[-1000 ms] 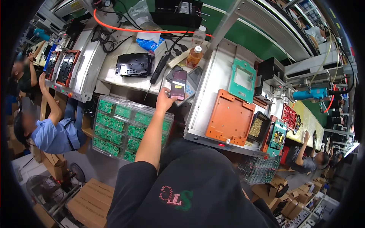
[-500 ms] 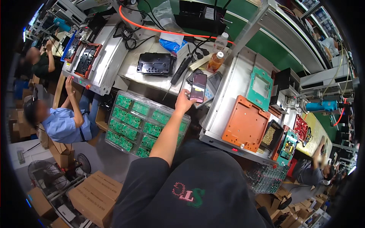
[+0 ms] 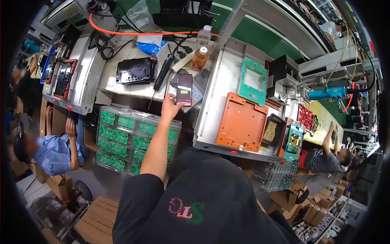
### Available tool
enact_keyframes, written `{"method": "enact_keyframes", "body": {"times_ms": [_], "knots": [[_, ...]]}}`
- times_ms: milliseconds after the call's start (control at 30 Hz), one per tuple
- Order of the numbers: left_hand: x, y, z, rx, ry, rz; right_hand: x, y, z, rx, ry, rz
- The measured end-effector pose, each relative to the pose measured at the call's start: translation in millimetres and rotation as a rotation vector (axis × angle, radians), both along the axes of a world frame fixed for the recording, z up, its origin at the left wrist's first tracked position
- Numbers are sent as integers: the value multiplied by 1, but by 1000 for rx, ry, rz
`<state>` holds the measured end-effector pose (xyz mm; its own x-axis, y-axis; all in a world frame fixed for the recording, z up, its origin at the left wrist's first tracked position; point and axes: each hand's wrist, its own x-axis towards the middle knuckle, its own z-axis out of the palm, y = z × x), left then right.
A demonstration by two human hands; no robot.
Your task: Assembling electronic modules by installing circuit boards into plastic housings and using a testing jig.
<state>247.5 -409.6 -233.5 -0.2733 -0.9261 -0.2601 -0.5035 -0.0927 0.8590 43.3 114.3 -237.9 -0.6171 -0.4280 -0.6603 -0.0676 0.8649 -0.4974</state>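
Note:
My left hand reaches over the bench edge, its thumb and fingers closed on the lower left corner of a dark smartphone with a lit screen. Behind the phone lies a grey device with a keypad, partly covered. Left of the phone is a black screwdriver-like tool with a cable. A black plastic housing sits farther left. Under my left forearm, a clear tray of green circuit boards stands below the bench. My right hand is out of sight; a sliver of skin shows beside my dark shirt.
An amber bottle and a clear bottle stand behind the phone. To the right, a metal track carries an orange fixture, a green frame and a box of brass-coloured screws. Co-workers sit left and right; a carton lies behind.
The whole view has shifted, so the bench things sit farther left in the picture. My left hand stays on the phone. The co-worker on the left has lowered their arm.

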Motion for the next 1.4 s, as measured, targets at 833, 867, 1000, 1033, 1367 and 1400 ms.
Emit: {"method": "enact_keyframes", "body": {"times_ms": [833,867,1000,1033,1367,1400], "knots": [[0,-1,-3,40,17,-33,35,17,-30,21,17,-25],[3,-2,-6,50,24,-22,32,14,-30,-23,17,-64],[5,-7,-28,-63,33,-30,13,20,-48,-163,-30,-214],[8,-6,-31,-37,25,-21,7,23,-55,-176,-62,-232],[1,-4,-28,-45,-2,-28,5,25,-40,-114,0,-144],[3,-4,-29,-23,6,-19,7,19,-29,-97,25,-115]]}}
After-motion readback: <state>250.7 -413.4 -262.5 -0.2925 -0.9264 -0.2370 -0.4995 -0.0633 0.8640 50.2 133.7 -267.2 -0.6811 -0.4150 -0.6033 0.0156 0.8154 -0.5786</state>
